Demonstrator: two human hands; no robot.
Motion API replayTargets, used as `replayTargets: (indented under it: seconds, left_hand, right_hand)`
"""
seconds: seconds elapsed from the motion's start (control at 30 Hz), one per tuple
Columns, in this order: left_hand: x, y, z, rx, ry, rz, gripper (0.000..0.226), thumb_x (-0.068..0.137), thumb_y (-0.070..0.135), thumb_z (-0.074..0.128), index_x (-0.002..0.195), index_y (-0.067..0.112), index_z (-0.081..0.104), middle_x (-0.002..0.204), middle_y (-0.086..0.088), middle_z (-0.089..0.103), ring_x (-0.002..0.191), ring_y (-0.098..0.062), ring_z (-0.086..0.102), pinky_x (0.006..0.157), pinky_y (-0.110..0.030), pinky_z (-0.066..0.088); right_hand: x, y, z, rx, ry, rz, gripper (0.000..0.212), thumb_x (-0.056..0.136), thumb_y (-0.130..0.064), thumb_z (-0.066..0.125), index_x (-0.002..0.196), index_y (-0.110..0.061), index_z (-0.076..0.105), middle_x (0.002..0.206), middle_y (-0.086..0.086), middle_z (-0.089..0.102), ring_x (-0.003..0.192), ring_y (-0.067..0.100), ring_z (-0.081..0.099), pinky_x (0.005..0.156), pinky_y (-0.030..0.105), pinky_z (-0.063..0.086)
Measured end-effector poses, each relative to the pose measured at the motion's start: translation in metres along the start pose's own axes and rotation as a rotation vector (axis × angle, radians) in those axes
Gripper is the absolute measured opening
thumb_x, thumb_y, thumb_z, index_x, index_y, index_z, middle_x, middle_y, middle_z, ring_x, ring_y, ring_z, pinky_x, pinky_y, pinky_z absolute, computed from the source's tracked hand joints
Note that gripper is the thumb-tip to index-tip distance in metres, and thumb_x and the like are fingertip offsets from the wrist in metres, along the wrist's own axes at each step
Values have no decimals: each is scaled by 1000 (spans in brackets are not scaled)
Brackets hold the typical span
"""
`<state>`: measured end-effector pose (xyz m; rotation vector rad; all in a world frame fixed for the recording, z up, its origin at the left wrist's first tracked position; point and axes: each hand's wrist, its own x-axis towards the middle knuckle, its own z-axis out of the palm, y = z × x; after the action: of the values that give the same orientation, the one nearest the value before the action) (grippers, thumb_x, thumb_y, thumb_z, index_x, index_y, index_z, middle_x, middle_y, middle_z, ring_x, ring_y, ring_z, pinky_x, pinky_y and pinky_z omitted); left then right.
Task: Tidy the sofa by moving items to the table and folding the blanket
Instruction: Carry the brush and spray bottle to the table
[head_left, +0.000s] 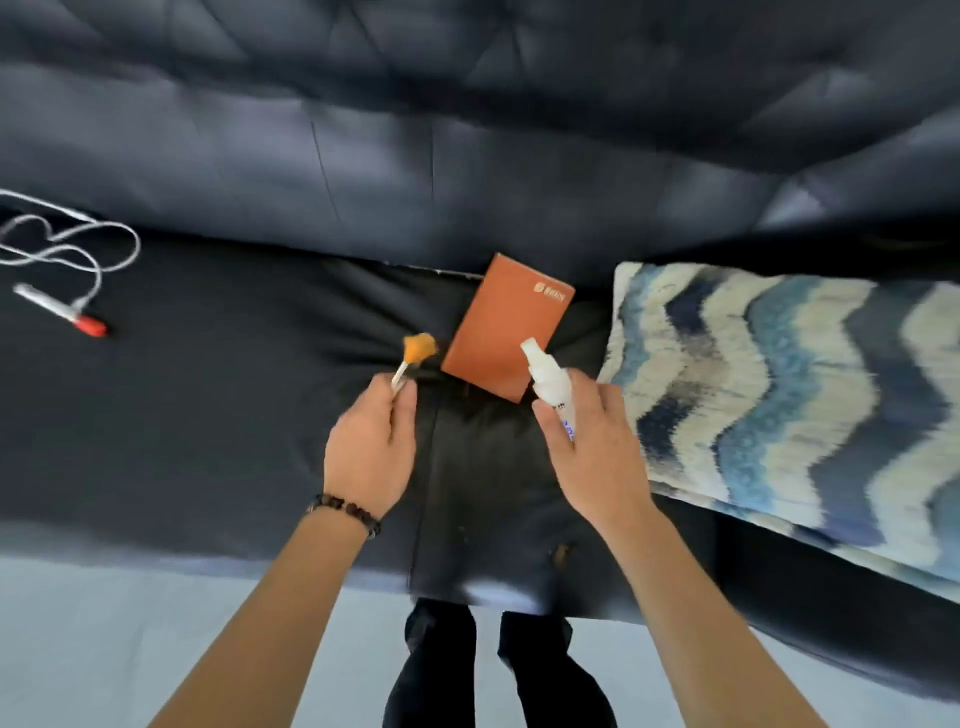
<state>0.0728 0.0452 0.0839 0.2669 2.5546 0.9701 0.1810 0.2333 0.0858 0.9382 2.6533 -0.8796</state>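
I stand facing a dark leather sofa (208, 415). My left hand (371, 447) pinches the white stick of an orange lollipop (418, 349) above the seat. My right hand (589, 447) is wrapped around a white spray bottle (548, 382), nozzle pointing away from me. An orange notebook (506, 325) lies on the seat between and just beyond both hands. A blanket (789, 395) with blue, navy and cream zigzags lies spread on the seat to the right. At the far left rest a marker with a red cap (60, 310) and a white cable (67, 244).
The sofa's tufted backrest (467, 130) fills the upper view. A pale floor (130, 639) runs along the sofa's front edge, with my dark-trousered legs (493, 670) standing against it.
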Motion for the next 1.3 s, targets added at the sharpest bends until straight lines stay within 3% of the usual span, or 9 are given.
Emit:
replayTargets:
  seconds: [0.17, 0.4, 0.5, 0.6, 0.9, 0.97, 1.03, 1.13, 1.3]
  left_hand:
    - [-90, 140, -120, -500, 19, -226, 14, 104, 28, 40, 95, 21, 47, 73, -6, 60, 50, -14, 42, 47, -32, 37]
    - [-192, 254, -225, -464, 27, 46, 17, 102, 22, 48, 113, 18, 59, 89, -11, 60, 64, -12, 58, 55, -19, 51]
    - [-222, 267, -250, -514, 30, 123, 19, 101, 18, 49, 117, 17, 60, 92, -16, 60, 68, -15, 60, 59, -21, 53]
    - [-239, 271, -265, -521, -85, 243, 17, 100, 16, 51, 113, 16, 62, 89, -11, 63, 71, -16, 61, 59, -20, 53]
    - [-284, 305, -216, -472, -478, 516, 20, 96, 18, 58, 82, 30, 64, 76, 8, 66, 68, -6, 59, 65, -20, 50]
    - [-315, 327, -189, -378, -627, 610, 16, 97, 20, 57, 82, 22, 63, 79, 4, 67, 73, -12, 61, 67, -18, 49]
    - [-358, 344, -161, -301, -787, 706, 14, 97, 22, 58, 84, 20, 62, 79, 1, 64, 75, -17, 60, 69, -28, 49]
    - [-441, 359, -125, -237, -981, 865, 13, 96, 22, 58, 83, 19, 59, 73, -1, 60, 66, -10, 55, 63, -25, 43]
    - [-590, 351, -60, -133, -1161, 1046, 10, 94, 23, 59, 100, 17, 62, 87, -1, 66, 75, -18, 61, 62, -20, 47]
  right_hand:
    - [-99, -72, -145, 148, 116, 3, 47, 97, -49, 51, 137, -24, 44, 120, -4, 44, 96, 14, 49, 73, 29, 41]
    - [-216, -122, -277, 399, 301, -21, 42, 93, -46, 60, 130, -30, 46, 119, -11, 45, 103, -8, 43, 80, 15, 40]
    - [-256, -126, -298, 477, 424, 4, 42, 92, -45, 62, 129, -29, 48, 117, -11, 48, 104, -3, 46, 88, 20, 41]
    - [-296, -126, -307, 535, 595, 91, 40, 91, -49, 62, 127, -35, 48, 116, -15, 49, 106, -2, 47, 85, 12, 38]
    - [-488, -103, -268, 741, 1033, 580, 47, 81, -57, 58, 124, -46, 45, 120, -19, 54, 104, -1, 56, 83, 21, 46]
    - [-541, -90, -259, 789, 1153, 683, 46, 85, -51, 62, 126, -47, 43, 122, -18, 57, 103, 0, 59, 80, 19, 48]
    - [-592, -76, -247, 806, 1274, 778, 45, 88, -45, 64, 128, -46, 43, 121, -18, 58, 101, 0, 60, 77, 18, 48]
    - [-665, -52, -224, 827, 1469, 909, 45, 89, -41, 65, 130, -40, 47, 119, -17, 59, 98, 2, 61, 74, 19, 47]
    - [-775, 2, -168, 883, 1692, 1081, 41, 89, -47, 62, 128, -39, 50, 113, -13, 62, 99, 14, 61, 84, 38, 53]
